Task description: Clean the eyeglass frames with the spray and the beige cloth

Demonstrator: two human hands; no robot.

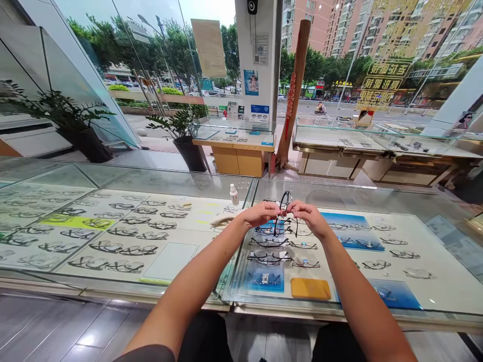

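A pair of dark-framed eyeglasses [287,197] is held up over the glass display counter [241,296], turned on end with its temples pointing down. My left hand [262,213] pinches it from the left side. From the right, my right hand [307,215] has its fingers closed on the same eyeglasses, close to the other fingertips. Below both hands, rows of eyeglasses [269,257] lie inside the counter under the glass. A small white spray bottle [234,195] stands on the counter beyond my left forearm, near a beige cloth-like item [222,221].
A yellow-orange phone-shaped item [310,288] lies on the counter near its front edge. More eyeglasses [130,250] fill the left section. Across the floor are a wooden-based showcase [237,160], a leaning wooden trunk [296,90] and potted plants [190,151].
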